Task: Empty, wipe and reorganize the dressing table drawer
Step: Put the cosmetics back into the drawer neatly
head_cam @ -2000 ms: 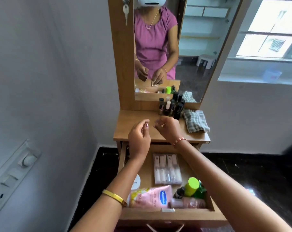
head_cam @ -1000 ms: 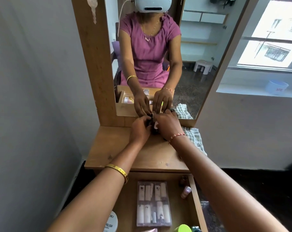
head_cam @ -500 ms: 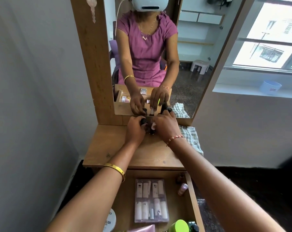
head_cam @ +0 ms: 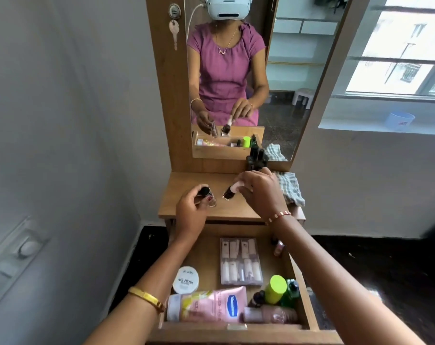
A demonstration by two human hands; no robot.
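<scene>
Over the wooden tabletop (head_cam: 184, 210) my left hand (head_cam: 190, 207) grips a small black-capped nail polish bottle (head_cam: 206, 194). My right hand (head_cam: 260, 192) pinches a second small bottle with a pale pink cap (head_cam: 230, 191), tilted, a little to the right of the first. Below both hands the drawer (head_cam: 206, 252) stands pulled out. It holds a clear case of press-on nails (head_cam: 240, 261), a white nail polish remover tub (head_cam: 185, 279), a pink lotion tube (head_cam: 209, 306), a green-capped bottle (head_cam: 276, 288) and other small bottles.
A cluster of dark nail polish bottles (head_cam: 256, 160) stands at the back of the tabletop against the mirror (head_cam: 286, 70). A checked cloth (head_cam: 290, 189) lies at the table's right end. A grey wall runs along the left, with dark floor beside the table.
Both hands have drawn back from the bottle cluster at the mirror, each carrying one small bottle toward the front of the tabletop. My view has tilted down, showing more of the drawer.
</scene>
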